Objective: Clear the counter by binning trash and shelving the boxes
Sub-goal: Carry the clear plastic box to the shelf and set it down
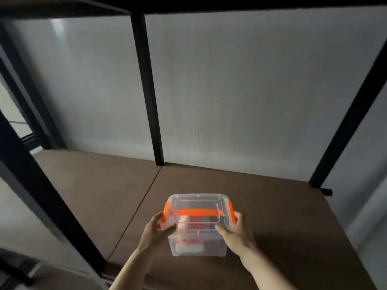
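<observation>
A clear plastic storage box (196, 204) with an orange handle and orange side clips rests on the brown shelf board (261, 206), near its front edge. Red and white items show dimly through its walls. My left hand (154, 231) grips the box's left side by the clip. My right hand (235, 231) holds its right side, fingers over the lid corner.
Black metal uprights (149, 101) frame the shelf at left, centre and back right, with a dark shelf overhead. A pale wall (240, 91) stands behind. A seam (144, 197) splits the board into two panels. Floor shows at lower left.
</observation>
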Demonstrator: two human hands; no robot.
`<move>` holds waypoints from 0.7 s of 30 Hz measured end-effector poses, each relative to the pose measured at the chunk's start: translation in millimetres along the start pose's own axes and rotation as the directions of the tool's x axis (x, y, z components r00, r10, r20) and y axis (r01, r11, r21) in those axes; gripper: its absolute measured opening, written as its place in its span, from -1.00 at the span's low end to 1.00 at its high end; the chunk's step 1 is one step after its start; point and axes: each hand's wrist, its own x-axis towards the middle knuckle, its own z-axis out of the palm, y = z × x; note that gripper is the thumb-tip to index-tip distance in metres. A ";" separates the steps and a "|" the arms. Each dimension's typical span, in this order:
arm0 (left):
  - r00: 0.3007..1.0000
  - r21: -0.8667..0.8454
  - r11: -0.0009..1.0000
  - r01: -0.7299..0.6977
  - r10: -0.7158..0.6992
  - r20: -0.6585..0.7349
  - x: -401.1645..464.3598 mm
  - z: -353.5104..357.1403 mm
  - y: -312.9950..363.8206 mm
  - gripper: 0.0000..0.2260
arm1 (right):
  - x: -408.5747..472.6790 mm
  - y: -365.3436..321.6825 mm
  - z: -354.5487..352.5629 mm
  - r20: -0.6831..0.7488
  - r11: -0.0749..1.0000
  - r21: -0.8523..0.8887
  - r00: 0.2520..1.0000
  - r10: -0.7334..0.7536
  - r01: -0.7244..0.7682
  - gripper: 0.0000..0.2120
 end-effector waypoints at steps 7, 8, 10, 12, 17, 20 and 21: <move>0.999 0.062 0.998 0.004 -0.007 0.049 14.2 -0.1 -24.2 -0.18 | -7.3 21.6 15.1 -0.021 0.994 -0.067 0.996 0.086 -0.087 -0.32; 0.999 0.079 0.997 0.001 -0.004 0.046 16.7 -0.5 -28.6 -0.13 | -7.9 24.7 16.9 -0.017 0.994 -0.070 0.996 0.086 -0.087 -0.31; 0.999 0.139 0.990 0.001 -0.008 0.049 17.2 0.9 -33.0 -0.19 | -8.1 28.4 18.5 -0.003 0.992 -0.088 0.996 0.092 -0.092 -0.30; 0.999 0.245 0.970 -0.007 -0.004 0.046 13.9 1.8 -32.9 -0.33 | -10.4 28.4 19.8 0.006 0.988 -0.124 0.995 0.095 -0.094 -0.28; 0.995 0.520 0.848 -0.099 0.077 0.064 3.2 -1.5 -23.0 -0.41 | -15.9 29.8 19.0 -0.056 0.933 -0.359 0.998 0.000 -0.021 -0.12; 0.984 0.647 0.742 -0.175 0.144 0.102 -1.3 -8.4 -15.6 -0.37 | -30.2 19.1 9.2 -0.095 0.832 -0.552 0.995 -0.008 -0.046 -0.10; 0.979 0.684 0.701 -0.200 0.169 0.113 -3.5 -10.4 -12.1 -0.35 | -35.1 15.5 4.8 -0.099 0.786 -0.616 0.995 -0.008 -0.054 -0.10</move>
